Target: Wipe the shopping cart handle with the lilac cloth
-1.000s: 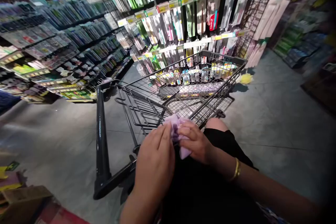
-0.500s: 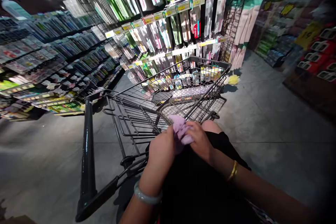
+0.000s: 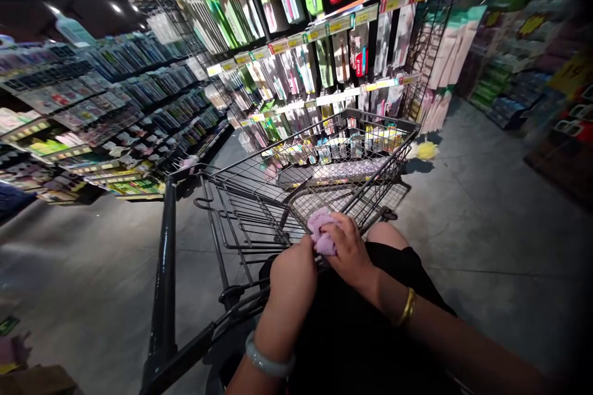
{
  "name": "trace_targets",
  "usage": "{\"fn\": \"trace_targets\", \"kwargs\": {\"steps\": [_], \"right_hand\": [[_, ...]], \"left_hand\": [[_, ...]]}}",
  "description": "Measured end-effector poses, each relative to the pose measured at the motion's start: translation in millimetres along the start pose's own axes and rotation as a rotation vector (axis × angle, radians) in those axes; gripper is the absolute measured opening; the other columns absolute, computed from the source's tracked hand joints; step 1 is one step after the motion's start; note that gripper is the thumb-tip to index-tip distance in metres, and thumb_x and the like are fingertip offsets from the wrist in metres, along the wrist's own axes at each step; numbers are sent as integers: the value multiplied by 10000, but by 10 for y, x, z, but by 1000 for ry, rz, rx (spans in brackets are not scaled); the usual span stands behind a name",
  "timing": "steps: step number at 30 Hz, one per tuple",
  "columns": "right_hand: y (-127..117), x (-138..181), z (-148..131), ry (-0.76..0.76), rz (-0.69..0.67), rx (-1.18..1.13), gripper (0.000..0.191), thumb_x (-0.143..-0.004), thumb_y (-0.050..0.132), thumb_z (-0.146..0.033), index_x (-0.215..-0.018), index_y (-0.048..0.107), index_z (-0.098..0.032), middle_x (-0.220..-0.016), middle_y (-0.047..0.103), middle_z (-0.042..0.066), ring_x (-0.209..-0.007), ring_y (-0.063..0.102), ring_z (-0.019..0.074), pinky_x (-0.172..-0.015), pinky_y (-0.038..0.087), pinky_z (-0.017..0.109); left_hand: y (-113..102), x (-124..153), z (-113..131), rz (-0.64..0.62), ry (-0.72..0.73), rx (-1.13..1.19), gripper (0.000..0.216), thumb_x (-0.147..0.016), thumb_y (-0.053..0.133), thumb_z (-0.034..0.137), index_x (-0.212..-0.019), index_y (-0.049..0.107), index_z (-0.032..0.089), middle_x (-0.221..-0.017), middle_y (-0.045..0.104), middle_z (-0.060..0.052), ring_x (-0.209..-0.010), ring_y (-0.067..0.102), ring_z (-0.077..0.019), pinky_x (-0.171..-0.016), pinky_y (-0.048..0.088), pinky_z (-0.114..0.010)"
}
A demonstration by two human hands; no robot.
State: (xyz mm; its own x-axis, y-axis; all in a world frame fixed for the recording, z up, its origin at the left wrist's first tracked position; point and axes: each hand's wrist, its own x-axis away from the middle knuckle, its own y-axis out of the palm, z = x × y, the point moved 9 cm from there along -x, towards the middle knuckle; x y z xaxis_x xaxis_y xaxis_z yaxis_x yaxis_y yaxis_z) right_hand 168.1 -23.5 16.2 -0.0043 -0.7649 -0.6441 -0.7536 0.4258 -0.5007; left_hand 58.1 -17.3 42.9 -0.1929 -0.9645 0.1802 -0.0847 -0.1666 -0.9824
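A crumpled light purple cloth (image 3: 324,231) is bunched in my right hand (image 3: 349,253), whose fingers curl over it at the near side rail of a black wire shopping cart (image 3: 170,259). A gold bracelet circles that wrist. My left hand (image 3: 293,274), with a pale bangle (image 3: 269,358) on the wrist, is closed over the same rail. Its thumb side meets the cloth's edge. The hidden fingers leave it unclear whether it grips the rail, the cloth or both. Black clothing (image 3: 370,321) covers my lap, close against the cart.
Beyond the cart stands a rack (image 3: 296,43) of packaged small goods on hooks, with price tags. More stocked shelves (image 3: 106,117) line the left. A yellow puff (image 3: 426,150) hangs low at the rack's right end. Grey floor (image 3: 486,228) stretches to the right.
The view has shifted, so the cart and rack appear farther right and lower. My right hand's fingers now wrap farther over the cloth, which looks more tightly bunched.
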Motion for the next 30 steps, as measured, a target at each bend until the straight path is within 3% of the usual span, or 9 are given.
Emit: {"fn": "trace_targets", "kwargs": {"steps": [5, 12, 15, 18, 20, 23, 26, 30], "right_hand": [[56, -90, 23, -39, -3, 2, 366, -765, 633, -110, -1111, 623, -228, -1268, 452, 112, -1080, 458, 274, -973, 460, 462], [179, -196, 38, -76, -191, 13, 483, -750, 583, -55, -1178, 658, -265, -1308, 486, 97, -1096, 450, 273, -961, 469, 439], [102, -355, 293, 15, -153, 57, 474, -757, 554, -46, -1162, 676, -261, -1325, 502, 96, -1125, 457, 276, -976, 461, 440], [11, -498, 389, 100, -82, 125, 415, -794, 547, -70, -1146, 684, -243, -1326, 531, 100, -1158, 451, 288, -990, 440, 455], [70, -522, 197, 33, -132, 140, 376, -814, 560, -99, -1133, 688, -252, -1323, 559, 87, -1163, 447, 296, -994, 423, 468], [233, -435, -231, -155, -269, 94, 350, -835, 564, -130, -1145, 677, -246, -1313, 592, 78, -1184, 439, 292, -1004, 407, 463], [300, -414, -306, -190, -327, 58, 374, -831, 569, -134, -1172, 667, -252, -1272, 616, 77, -1179, 446, 279, -1001, 406, 449], [313, -610, -1, -141, -320, 72, 409, -788, 569, -103, -1156, 676, -249, -1266, 614, 78, -1179, 443, 279, -1010, 399, 456]], "left_hand": [[23, 28, -67, -6, -28, -3, 216, -955, 351, 121, -1033, 543, 181, -838, 705, -73, -791, 706, -221, -658, 463, -285], [52, 95, -158, 35, -50, -24, 239, -965, 350, 103, -1072, 557, 158, -838, 696, -81, -762, 703, -215, -639, 481, -281], [20, 119, -153, 169, -28, -6, 330, -985, 354, 131, -1275, 511, 113, -963, 707, -121, -842, 700, -220, -717, 523, -308], [-111, 199, -93, 409, 58, 79, 450, -991, 424, 202, -1424, 397, 83, -1213, 652, -185, -1104, 643, -255, -945, 513, -394], [-247, 318, -45, 554, 144, 154, 476, -983, 461, 231, -1433, 389, 91, -1345, 582, -195, -1261, 552, -271, -1061, 456, -441], [-490, 566, -69, 642, 230, 230, 479, -974, 478, 242, -1436, 394, 147, -1408, 552, -156, -1341, 490, -258, -1123, 414, -476], [-781, 920, -335, 686, 224, 242, 478, -965, 501, 265, -1435, 426, 230, -1394, 583, -93, -1359, 481, -249, -1141, 402, -490], [-972, 1470, -1084, 711, 87, 172, 359, -953, 505, 349, -1294, 597, 288, -1282, 669, -41, -1258, 582, -257, -1059, 494, -446]]}}
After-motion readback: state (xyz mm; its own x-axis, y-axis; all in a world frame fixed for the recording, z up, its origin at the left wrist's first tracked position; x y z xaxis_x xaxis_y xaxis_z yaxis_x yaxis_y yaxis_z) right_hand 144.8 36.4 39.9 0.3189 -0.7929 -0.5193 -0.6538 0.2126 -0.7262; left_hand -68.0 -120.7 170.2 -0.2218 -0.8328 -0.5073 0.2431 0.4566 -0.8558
